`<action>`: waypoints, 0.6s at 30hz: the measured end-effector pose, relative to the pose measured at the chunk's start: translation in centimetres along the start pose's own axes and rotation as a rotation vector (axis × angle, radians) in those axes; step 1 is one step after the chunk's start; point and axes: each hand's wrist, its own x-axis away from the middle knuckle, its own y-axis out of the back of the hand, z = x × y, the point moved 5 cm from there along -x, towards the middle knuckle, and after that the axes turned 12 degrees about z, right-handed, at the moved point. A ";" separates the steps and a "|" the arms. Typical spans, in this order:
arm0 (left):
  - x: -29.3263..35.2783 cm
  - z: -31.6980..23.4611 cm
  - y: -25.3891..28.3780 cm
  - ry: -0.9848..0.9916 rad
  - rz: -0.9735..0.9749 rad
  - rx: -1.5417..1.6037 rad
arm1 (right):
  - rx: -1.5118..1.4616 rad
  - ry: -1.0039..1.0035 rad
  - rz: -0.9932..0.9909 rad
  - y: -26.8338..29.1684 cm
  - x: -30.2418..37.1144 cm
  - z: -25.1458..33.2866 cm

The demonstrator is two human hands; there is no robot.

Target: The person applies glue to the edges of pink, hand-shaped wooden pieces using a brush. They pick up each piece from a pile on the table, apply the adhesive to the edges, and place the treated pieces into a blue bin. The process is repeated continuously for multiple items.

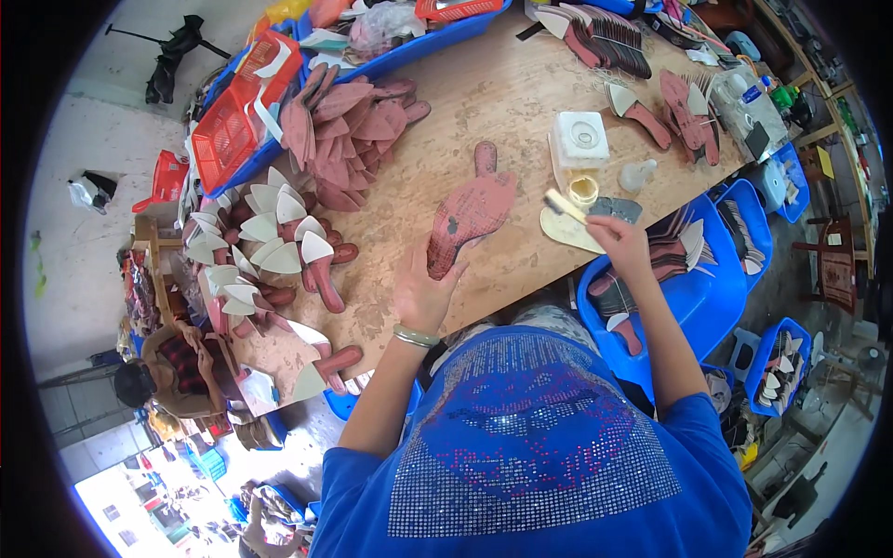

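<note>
In the middle of the table lies a reddish-pink shoe insole (474, 209), its narrow end pointing away from me. My left hand (423, 290) is closed on the insole's near end, thumb on one side and fingers on the other. A small brush (564, 205) with a pale handle is pinched in my right hand (619, 244). Its bristles sit close beside the open mouth of a small yellowish jar (583, 192). Under the brush and right hand are a cream flat piece (564, 233) and a grey flat piece (616, 210).
Behind the jar stands a white square container (579, 138). Piles of pink insoles (349, 130) and white-tipped pieces (279, 228) lie at the left. More insoles (688, 112) are at the far right. A blue bin (721, 288) stands off the table's right edge.
</note>
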 end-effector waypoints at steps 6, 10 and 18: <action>-0.4 0.0 0.1 -0.111 -0.026 -0.042 | -0.056 0.302 0.095 -0.7 2.1 7.7; 0.2 0.4 0.6 -0.206 -0.078 0.007 | 0.020 0.279 -0.012 0.5 -0.5 6.6; 1.4 0.9 1.4 -0.191 -0.143 -0.088 | 0.026 0.350 -0.082 -0.1 -1.5 10.0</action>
